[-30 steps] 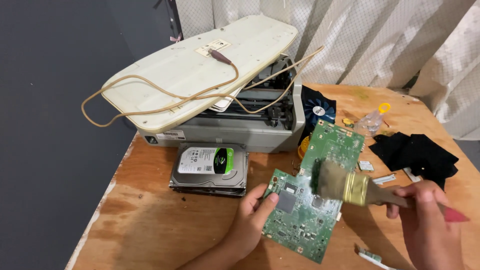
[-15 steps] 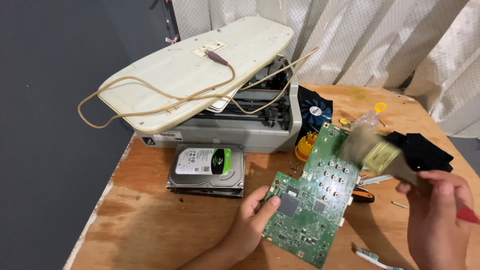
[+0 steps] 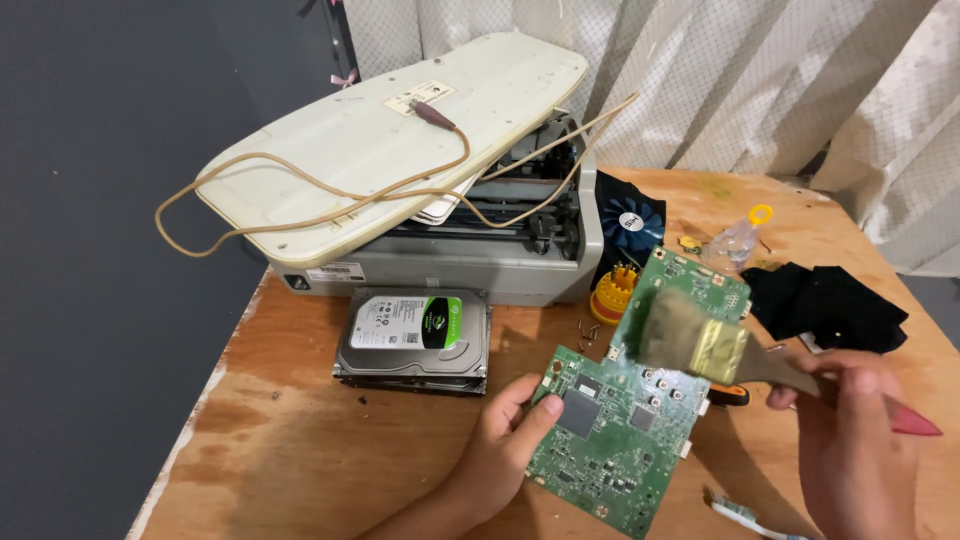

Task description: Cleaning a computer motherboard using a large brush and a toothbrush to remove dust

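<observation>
A left hand [image 3: 500,450] pinches the lower-left edge of a green circuit board [image 3: 640,390] tilted up-right above the plywood table [image 3: 300,450], while the right hand [image 3: 850,430], fingers wrapped around the handle, lays a paintbrush [image 3: 720,345] across the board's upper end

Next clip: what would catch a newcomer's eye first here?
The green circuit board at centre, held at its edge by the left hand, with the right hand laying a paintbrush on it. Behind, a cream keyboard lies upside down on a grey printer, and a hard drive sits in front on the plywood table.
</observation>
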